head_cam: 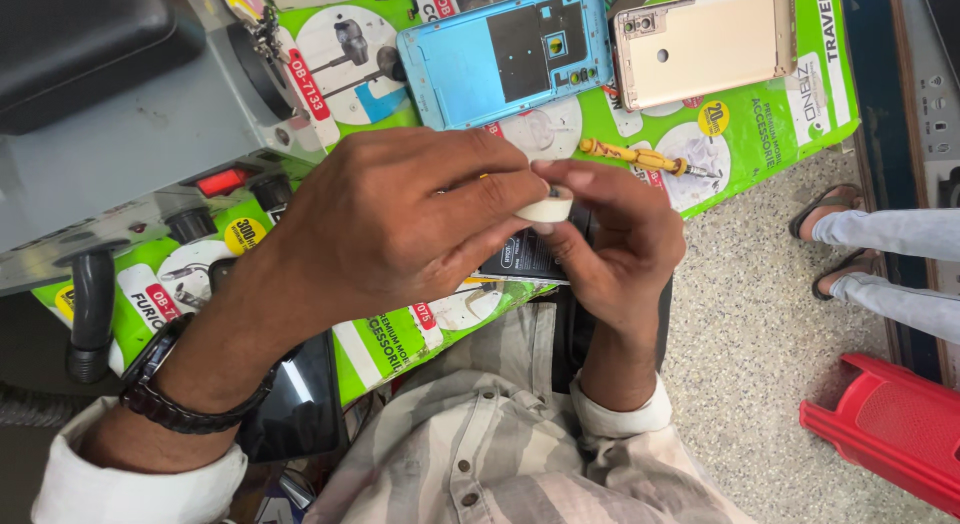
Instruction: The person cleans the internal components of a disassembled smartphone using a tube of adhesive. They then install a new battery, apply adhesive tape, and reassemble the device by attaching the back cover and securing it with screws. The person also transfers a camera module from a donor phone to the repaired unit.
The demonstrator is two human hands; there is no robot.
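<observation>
Both hands, L hand [400, 219] & R hand [610, 239], pinch small round white tape roll [546, 206].

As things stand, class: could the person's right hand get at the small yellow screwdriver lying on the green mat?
Probably yes. The yellow screwdriver lies in the open on the green mat, just beyond the right hand, with nothing between them. But that hand and the left hand pinch a small white roll.

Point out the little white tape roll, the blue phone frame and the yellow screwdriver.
white tape roll [546, 206], head view, on its outer side.
blue phone frame [450, 69], head view, on its bare left part.
yellow screwdriver [630, 156], head view, on its handle.
</observation>
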